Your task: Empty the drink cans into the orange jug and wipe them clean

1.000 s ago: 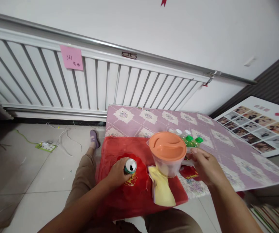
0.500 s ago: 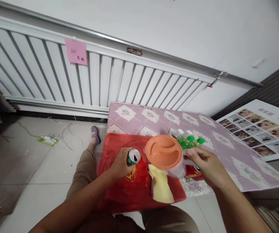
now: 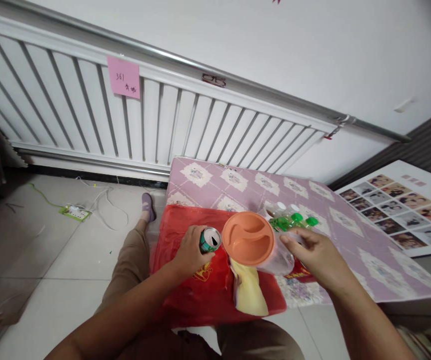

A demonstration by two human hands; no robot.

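My left hand is wrapped round a green drink can, its opened top facing up and tilted a little toward me. In my right hand is the handle of a clear plastic pitcher with an orange lid. The pitcher leans left, its lid close beside the can; whether they touch I cannot tell. Below the pitcher lies a yellow cloth on a red plastic bag, which is spread over the table.
Several bottles with green caps and white caps stand behind the pitcher. A patterned cloth covers the table, which meets a white radiator. On the right leans a photo board. A power strip with cables lies on the floor.
My right hand has tipped the pitcher further left, bringing its lid nearer the can. The can in my left hand has shifted slightly right and up.
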